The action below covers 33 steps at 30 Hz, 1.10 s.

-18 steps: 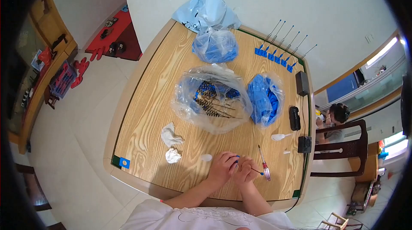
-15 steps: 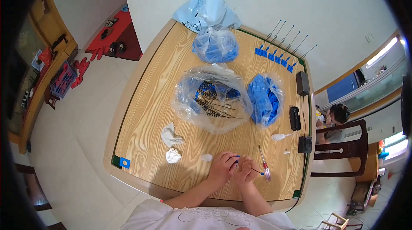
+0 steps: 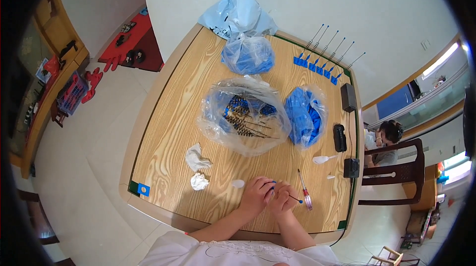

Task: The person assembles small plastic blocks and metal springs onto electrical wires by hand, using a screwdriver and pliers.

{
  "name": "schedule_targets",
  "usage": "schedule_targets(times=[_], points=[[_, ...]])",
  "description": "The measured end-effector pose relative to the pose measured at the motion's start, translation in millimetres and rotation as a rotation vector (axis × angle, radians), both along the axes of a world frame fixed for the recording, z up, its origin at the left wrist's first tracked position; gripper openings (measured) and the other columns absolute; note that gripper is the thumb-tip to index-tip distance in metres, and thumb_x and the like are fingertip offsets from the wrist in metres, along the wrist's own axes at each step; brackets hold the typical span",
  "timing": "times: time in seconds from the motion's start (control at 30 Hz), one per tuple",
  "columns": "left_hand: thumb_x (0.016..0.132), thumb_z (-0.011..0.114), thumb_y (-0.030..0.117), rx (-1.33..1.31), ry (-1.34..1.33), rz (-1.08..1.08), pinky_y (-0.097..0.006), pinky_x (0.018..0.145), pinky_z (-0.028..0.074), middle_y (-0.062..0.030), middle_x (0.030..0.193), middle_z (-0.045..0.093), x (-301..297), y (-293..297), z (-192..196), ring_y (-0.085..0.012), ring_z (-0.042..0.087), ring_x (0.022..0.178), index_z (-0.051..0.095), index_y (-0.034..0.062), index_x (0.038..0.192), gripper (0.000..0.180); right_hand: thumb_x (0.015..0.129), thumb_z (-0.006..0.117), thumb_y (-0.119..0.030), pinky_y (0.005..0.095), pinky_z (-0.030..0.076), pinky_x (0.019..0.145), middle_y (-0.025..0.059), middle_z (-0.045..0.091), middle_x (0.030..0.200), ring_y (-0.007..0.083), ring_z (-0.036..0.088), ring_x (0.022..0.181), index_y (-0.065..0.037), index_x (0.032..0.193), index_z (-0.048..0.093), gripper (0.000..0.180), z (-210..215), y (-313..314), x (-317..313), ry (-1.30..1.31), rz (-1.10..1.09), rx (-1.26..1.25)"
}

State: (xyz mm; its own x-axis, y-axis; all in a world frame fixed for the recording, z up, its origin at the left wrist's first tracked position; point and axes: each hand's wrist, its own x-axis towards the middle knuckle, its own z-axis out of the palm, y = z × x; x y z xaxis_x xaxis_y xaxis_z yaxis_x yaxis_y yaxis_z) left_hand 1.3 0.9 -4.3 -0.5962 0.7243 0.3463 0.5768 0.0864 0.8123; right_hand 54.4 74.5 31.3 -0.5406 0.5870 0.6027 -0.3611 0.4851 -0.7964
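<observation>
My left hand [image 3: 256, 197] and right hand [image 3: 282, 198] meet near the table's front edge, fingers closed. Between them is a thin dark rod with a blue ball tip [image 3: 301, 201], which sticks out to the right from under my right hand. A bit of blue part [image 3: 273, 183] shows at my left fingertips; the rest is hidden by the fingers. Just right of my hands lies a screwdriver [image 3: 306, 197] with a clear red handle. Similar rods with springs and blue bases [image 3: 320, 67] stand in a row at the far right.
An open plastic bag [image 3: 213, 127] of black springs and rods sits mid-table, beside a bag of blue parts [image 3: 303, 119]. Crumpled tissues [image 3: 197, 159] lie to the left, a white plastic spoon [image 3: 322, 159] to the right. Black boxes [image 3: 348, 97] line the right edge.
The rod's blue tip has shifted very slightly left, toward my right hand. Both hands stay in nearly the same place, still closed together.
</observation>
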Motion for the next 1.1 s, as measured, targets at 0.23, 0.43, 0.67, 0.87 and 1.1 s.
schedule_targets(times=[0.23, 0.43, 0.67, 0.87, 1.1], points=[[0.07, 0.064, 0.007, 0.006, 0.003, -0.009, -0.038, 0.086, 0.044, -0.0073, 0.099, 0.058, -1, 0, 3, -0.0264, 0.053, 0.098, 0.061, 0.0051, 0.092, 0.022, 0.092, 0.034, -0.011, 0.0265, 0.022, 0.04, 0.0045, 0.034, 0.053, 0.011, 0.027, 0.045, -0.004, 0.066, 0.034, 0.027, 4, 1, -2, 0.036, 0.013, 0.017], [0.07, 0.064, 0.007, 0.008, -0.004, -0.013, -0.037, 0.086, 0.044, -0.0071, 0.098, 0.058, -1, -1, 2, -0.026, 0.053, 0.098, 0.062, 0.0055, 0.093, 0.022, 0.092, 0.034, -0.012, 0.027, 0.022, 0.041, 0.0043, 0.034, 0.053, 0.011, 0.027, 0.045, -0.004, 0.066, 0.033, 0.027, 0, 1, -2, 0.054, 0.01, 0.068], [0.07, 0.064, 0.007, 0.022, 0.0, -0.009, -0.037, 0.085, 0.045, -0.0068, 0.098, 0.058, -1, 0, 3, -0.0259, 0.053, 0.098, 0.062, 0.0053, 0.091, 0.022, 0.094, 0.034, -0.015, 0.0267, 0.021, 0.042, 0.0035, 0.033, 0.053, 0.0106, 0.027, 0.045, -0.004, 0.066, 0.033, 0.029, 1, 0, -1, 0.064, 0.003, 0.063], [0.07, 0.064, 0.006, 0.008, -0.01, 0.001, -0.037, 0.085, 0.044, -0.0067, 0.098, 0.058, -1, -2, 3, -0.0261, 0.053, 0.098, 0.062, 0.0054, 0.091, 0.021, 0.093, 0.033, -0.013, 0.0267, 0.022, 0.043, 0.003, 0.032, 0.053, 0.0106, 0.026, 0.045, -0.005, 0.066, 0.033, 0.028, -3, -2, -3, 0.084, 0.0, 0.041], [0.07, 0.064, 0.006, 0.012, -0.036, -0.004, -0.037, 0.086, 0.044, -0.0066, 0.098, 0.058, -2, -1, 8, -0.026, 0.052, 0.099, 0.061, 0.0053, 0.091, 0.021, 0.094, 0.033, -0.016, 0.0267, 0.022, 0.042, 0.003, 0.032, 0.053, 0.0107, 0.027, 0.046, -0.005, 0.065, 0.033, 0.031, 3, -2, -3, 0.028, -0.005, 0.037]])
